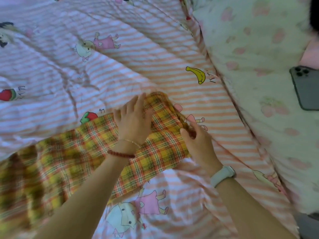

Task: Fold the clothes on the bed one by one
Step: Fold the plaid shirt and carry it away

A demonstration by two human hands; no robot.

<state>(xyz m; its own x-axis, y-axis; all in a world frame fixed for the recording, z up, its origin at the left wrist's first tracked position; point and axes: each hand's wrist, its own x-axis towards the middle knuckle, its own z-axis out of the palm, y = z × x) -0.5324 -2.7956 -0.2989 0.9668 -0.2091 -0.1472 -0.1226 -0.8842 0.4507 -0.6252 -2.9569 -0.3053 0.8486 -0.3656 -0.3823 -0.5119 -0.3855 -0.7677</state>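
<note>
Two hands work a yellow plaid garment (96, 152) stretched from lower left to frame center: our left hand (133, 119) presses it flat, fingers spread wide, while our right hand (198, 144) pinches its bunched edge. A loose pinch could undo the fold. Beneath lies the striped cartoon bedsheet (138, 40); a phone (305, 87) rests at right.
</note>
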